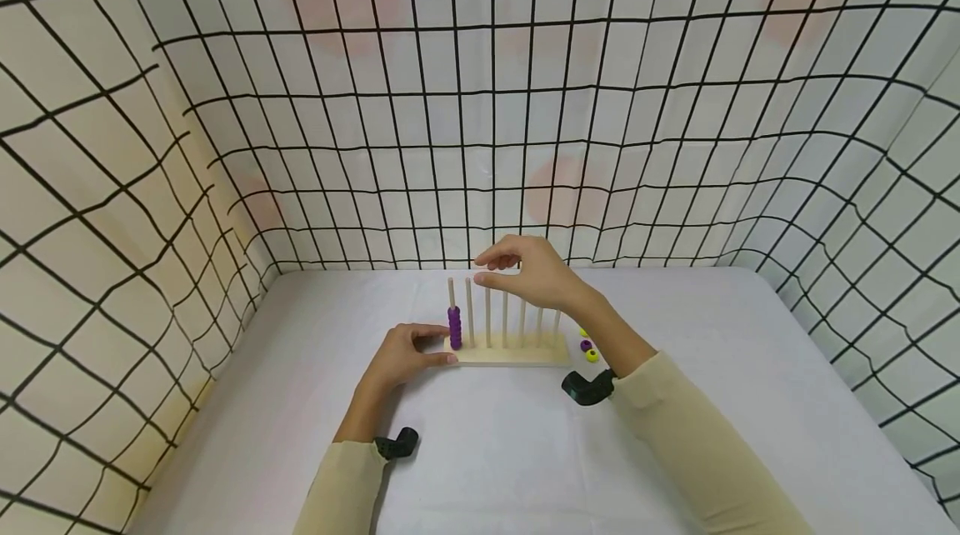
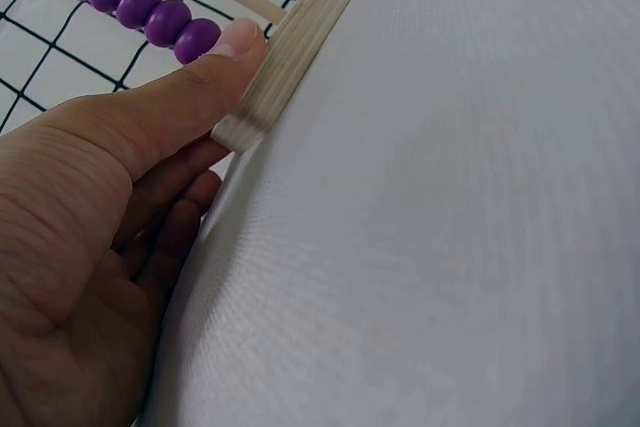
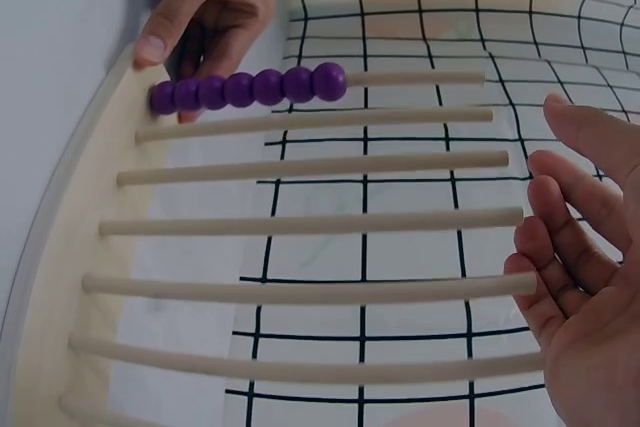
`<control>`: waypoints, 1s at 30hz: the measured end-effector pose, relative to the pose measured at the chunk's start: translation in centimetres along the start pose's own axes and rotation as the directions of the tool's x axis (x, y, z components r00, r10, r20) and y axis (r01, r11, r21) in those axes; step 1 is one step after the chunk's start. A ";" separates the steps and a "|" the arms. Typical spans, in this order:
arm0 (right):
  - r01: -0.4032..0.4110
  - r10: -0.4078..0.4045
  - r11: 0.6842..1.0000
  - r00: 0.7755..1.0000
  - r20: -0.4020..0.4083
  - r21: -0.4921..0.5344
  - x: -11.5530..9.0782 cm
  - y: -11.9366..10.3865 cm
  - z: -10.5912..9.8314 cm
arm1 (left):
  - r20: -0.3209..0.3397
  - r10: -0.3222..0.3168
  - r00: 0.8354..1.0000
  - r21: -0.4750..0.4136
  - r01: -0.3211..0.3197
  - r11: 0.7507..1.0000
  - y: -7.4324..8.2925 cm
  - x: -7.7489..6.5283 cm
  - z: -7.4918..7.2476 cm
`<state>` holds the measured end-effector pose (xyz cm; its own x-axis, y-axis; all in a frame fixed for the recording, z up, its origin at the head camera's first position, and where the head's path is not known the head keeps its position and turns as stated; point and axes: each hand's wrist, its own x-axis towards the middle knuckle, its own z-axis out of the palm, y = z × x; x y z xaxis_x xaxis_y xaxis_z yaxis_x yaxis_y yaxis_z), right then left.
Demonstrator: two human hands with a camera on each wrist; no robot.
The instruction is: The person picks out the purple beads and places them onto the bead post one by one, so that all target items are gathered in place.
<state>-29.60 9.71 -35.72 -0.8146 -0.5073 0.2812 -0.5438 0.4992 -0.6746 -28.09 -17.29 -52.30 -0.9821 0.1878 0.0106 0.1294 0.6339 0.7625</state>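
A wooden bead stand [image 1: 517, 360] with a row of upright pegs sits on the white table. Purple beads [image 1: 454, 328] are stacked on its leftmost peg; the other pegs [image 3: 320, 222] carry none. My left hand [image 1: 401, 354] grips the left end of the base, its thumb [image 2: 215, 72] at the front and the fingers behind. Above the pegs, toward the left, hovers my right hand [image 1: 536, 272], thumb and forefinger apart and nothing between them. The right wrist view shows its loosely bent fingers [image 3: 565, 237] near the peg tops.
Right of the base lie a purple bead [image 1: 586, 346] and a yellow bead [image 1: 592, 356], with another yellow one [image 1: 583, 332] partly covered by the right forearm. A white wall with a black grid [image 1: 420, 143] rises behind the table [image 1: 487, 468] and at both sides.
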 end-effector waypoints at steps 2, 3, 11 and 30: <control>-0.009 0.009 1.000 1.000 -0.007 0.000 -0.3 0.3 -0.2 | -0.002 -0.003 1.000 0.001 0.003 1.000 0.0 0.0 0.0; -0.015 0.015 1.000 1.000 -0.012 -0.002 -0.5 0.5 -0.4 | -0.003 -0.005 1.000 0.000 0.005 1.000 0.1 -0.1 0.0; -0.053 0.052 0.998 0.997 -0.053 -0.016 -2.0 1.5 -1.6 | -0.004 -0.001 1.000 -0.015 0.001 1.000 0.1 -0.1 0.0; -0.154 0.142 0.986 0.974 -0.178 -0.057 -6.1 4.9 -5.5 | -0.007 0.021 1.000 -0.016 -0.021 1.000 -0.2 0.0 0.1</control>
<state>-28.45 19.09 -37.01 -0.9062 -0.2983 0.2997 -0.4225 0.6106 -0.6699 -28.13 -17.33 -52.57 -0.9802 0.1957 0.0307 0.1475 0.6177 0.7724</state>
